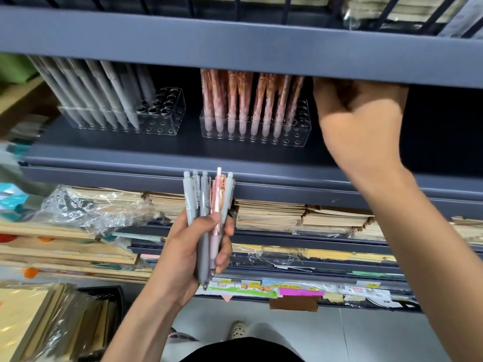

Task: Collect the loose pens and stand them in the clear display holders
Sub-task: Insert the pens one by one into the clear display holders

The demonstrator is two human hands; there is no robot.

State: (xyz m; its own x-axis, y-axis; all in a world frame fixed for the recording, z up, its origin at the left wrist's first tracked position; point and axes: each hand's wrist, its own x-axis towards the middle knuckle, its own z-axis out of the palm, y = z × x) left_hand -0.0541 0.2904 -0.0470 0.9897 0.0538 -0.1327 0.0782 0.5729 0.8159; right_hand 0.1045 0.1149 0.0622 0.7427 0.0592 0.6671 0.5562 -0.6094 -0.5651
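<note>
We take the pink holder [254, 126], standing on its shelf, as our mark. Below it and nearer to us, the left hand [193, 249] grips a bundle of pens [206, 205], with fingers and thumb wrapped round the lower halves. The bundle is four grey pens and a single pink pen [218, 202], clickers up. Just right of the pink holder, the right hand [358, 118] reaches into the shelf with its fingers curled. Their tips are hidden under the upper shelf edge [235, 43] and the hand is blurred, so we cannot tell whether it has hold of anything. Left of the pink holder stands the grey holder [167, 111], its right-hand holes empty. We judge that this is the collecting step, with this bundle not yet stood. Next, we think, the right hand should draw pens singly from the bundle, tips down, grey into the grey holder's free holes and pink into the pink holder
</note>
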